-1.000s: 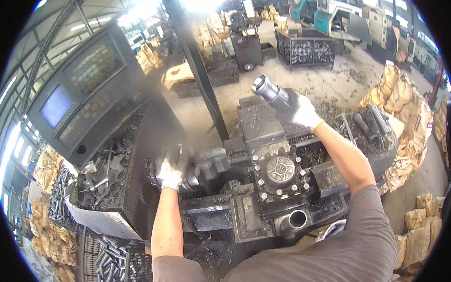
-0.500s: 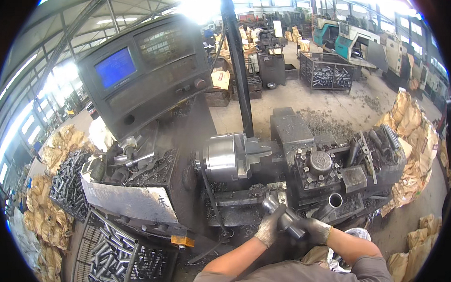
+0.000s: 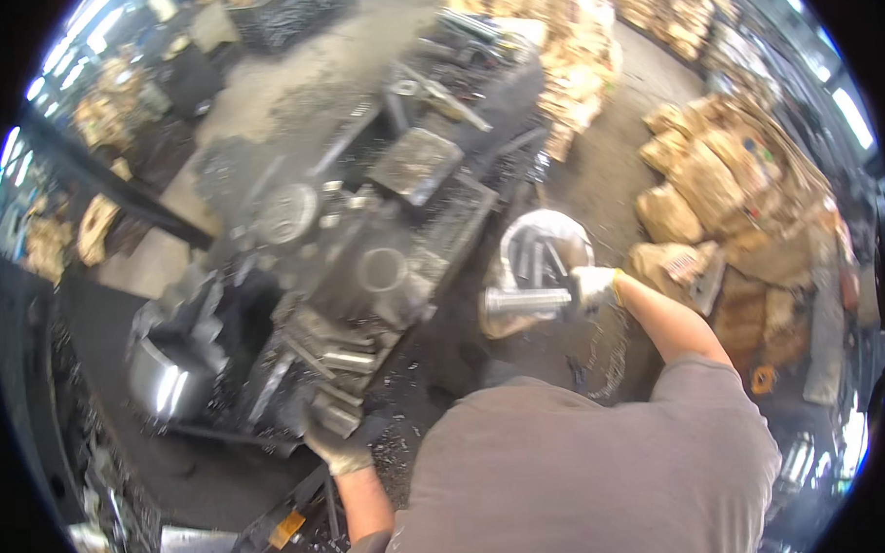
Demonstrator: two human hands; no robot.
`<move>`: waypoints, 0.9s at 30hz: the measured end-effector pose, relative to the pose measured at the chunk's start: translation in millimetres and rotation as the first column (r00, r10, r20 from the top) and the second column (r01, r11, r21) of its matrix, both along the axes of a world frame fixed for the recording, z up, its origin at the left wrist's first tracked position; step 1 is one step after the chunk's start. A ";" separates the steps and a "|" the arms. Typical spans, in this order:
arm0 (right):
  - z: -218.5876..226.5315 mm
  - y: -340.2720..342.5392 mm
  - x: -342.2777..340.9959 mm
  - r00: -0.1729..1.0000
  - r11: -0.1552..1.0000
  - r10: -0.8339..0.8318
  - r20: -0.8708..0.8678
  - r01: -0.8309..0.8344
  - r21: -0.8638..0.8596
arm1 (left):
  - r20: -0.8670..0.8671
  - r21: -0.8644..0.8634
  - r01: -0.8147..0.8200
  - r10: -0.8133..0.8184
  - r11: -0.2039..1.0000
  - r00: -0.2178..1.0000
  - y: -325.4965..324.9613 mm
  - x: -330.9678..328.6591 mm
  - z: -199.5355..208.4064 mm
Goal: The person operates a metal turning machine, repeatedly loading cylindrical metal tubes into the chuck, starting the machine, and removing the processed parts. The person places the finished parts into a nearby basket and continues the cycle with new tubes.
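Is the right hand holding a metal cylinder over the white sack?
Yes, the gloved right hand grips a shiny metal cylinder just above the open white sack.

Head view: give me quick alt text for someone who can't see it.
A person in a grey shirt leans beside a dark, grimy lathe, the gloved right hand gripping a shiny metal cylinder over a white sack of similar parts. The gloved left hand rests on the machine's front edge. Brown sacks are piled to the right.

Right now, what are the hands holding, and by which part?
The right hand grips a shiny metal cylinder by its right end. The left hand rests on the lathe, its hold unclear.
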State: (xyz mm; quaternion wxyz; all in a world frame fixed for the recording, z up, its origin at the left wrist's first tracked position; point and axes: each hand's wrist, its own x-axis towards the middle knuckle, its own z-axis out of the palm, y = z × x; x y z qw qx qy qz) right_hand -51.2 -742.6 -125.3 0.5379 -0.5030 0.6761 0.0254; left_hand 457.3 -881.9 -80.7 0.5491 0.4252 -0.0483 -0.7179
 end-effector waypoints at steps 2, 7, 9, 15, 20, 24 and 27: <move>-55.6 19.7 -41.2 0.923 0.956 -0.259 -0.284 0.287 0.063 | -0.098 -0.118 0.135 -0.146 0.984 0.984 -4.2 15.3 -24.6; -70.8 -15.2 -51.9 0.745 0.979 -0.183 -0.642 0.074 -0.192 | -0.302 -0.271 0.293 -0.370 0.917 0.879 -15.6 29.0 -34.1; -19.4 -65.1 -12.1 0.762 0.913 -0.360 -0.538 0.167 -0.373 | -0.253 -0.267 0.290 -0.357 0.919 0.899 -9.4 17.8 -19.1; 94.4 -169.7 174.3 0.996 0.587 0.041 0.079 0.040 -0.809 | -0.243 -0.227 0.421 -0.469 0.878 0.849 6.9 0.7 1.6; 140.0 -164.3 244.9 0.888 0.420 0.459 0.042 -0.175 -0.891 | -0.288 -0.094 0.518 -0.521 0.850 0.803 25.9 9.2 27.3; 67.7 -164.2 325.0 0.953 0.647 0.304 -0.021 -0.222 -0.730 | -0.192 -0.090 0.156 -0.171 0.984 0.966 7.6 18.2 11.0; -2.1 -191.5 338.4 0.935 0.530 0.212 -0.285 -0.355 -0.770 | 0.024 -0.134 0.119 -0.117 0.984 0.993 -15.4 57.4 -10.5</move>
